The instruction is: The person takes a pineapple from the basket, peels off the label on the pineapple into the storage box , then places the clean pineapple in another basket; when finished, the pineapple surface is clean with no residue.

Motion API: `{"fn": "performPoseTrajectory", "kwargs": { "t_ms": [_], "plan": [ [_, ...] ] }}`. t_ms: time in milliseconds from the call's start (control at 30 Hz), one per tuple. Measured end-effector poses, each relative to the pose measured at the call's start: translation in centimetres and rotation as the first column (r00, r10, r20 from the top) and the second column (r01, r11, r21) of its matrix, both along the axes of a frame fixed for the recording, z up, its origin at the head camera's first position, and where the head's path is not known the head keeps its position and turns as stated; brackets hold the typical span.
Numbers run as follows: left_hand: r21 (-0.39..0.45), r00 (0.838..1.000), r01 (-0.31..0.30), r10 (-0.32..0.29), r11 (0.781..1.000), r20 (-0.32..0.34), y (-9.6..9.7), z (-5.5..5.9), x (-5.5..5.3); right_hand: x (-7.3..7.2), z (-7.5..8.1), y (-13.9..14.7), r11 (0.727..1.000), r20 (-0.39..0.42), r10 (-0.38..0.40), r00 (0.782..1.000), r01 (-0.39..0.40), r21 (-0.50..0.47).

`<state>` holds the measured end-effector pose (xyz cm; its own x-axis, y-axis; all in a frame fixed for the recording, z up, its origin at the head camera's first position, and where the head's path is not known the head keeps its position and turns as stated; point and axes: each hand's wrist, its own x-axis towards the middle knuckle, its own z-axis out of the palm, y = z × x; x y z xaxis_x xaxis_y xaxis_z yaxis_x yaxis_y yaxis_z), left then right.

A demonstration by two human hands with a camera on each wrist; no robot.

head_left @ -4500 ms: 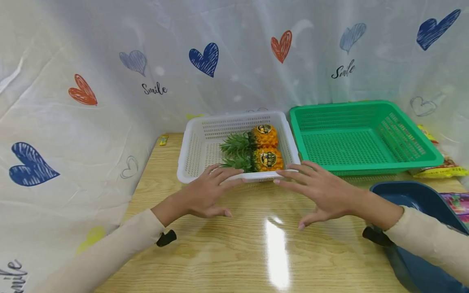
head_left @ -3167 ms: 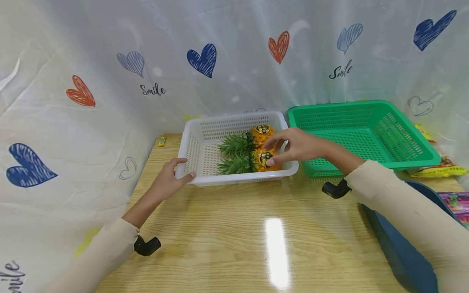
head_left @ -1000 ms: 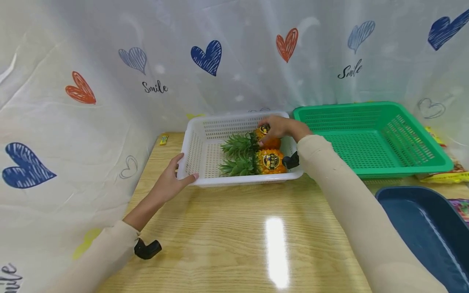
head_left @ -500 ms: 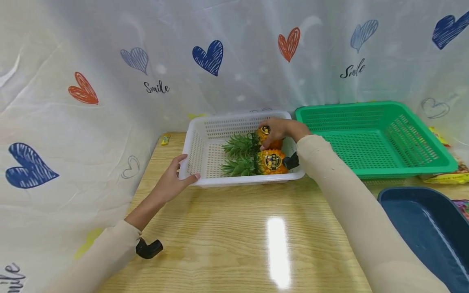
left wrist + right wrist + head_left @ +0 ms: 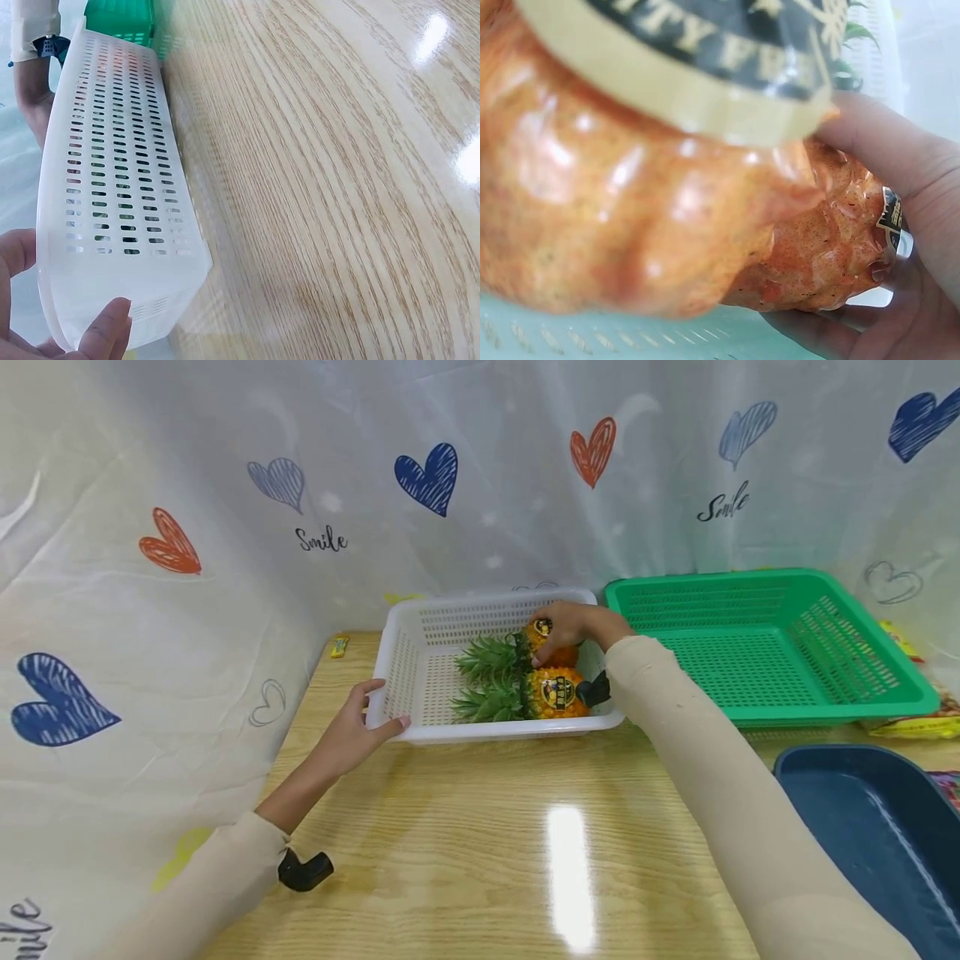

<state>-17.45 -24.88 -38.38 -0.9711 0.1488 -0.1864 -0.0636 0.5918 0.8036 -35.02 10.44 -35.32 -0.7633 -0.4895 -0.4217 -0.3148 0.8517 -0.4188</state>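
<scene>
The right hand (image 5: 567, 622) partly hides the rear pineapple (image 5: 566, 656).

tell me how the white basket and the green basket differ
The white basket holds two pineapples, while nothing shows in the visible part of the green basket. The left hand grips the white basket's near-left corner; no hand holds the green basket. The white basket stands left of the green basket. Both are roughly rectangular, with slotted walls.
</scene>
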Motion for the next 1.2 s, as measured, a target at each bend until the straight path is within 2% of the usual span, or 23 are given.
{"fn": "performPoseTrajectory", "kwargs": {
  "t_ms": [133,367,1200],
  "plan": [
    [-0.013,1.0,-0.008,0.008,1.0,-0.003,0.01,-0.07,-0.07,-0.1,0.02,0.03,1.0,-0.002,0.01,1.0,-0.01,-0.004],
    [0.019,1.0,-0.003,0.003,1.0,0.006,0.03,-0.17,-0.02,0.03,0.11,0.1,1.0,-0.005,0.007,1.0,-0.007,-0.022],
    [0.006,1.0,-0.004,0.004,1.0,-0.007,-0.04,-0.25,-0.04,0.15,-0.06,0.37,0.998,-0.024,-0.008,1.0,0.007,-0.058]
  ]
}}
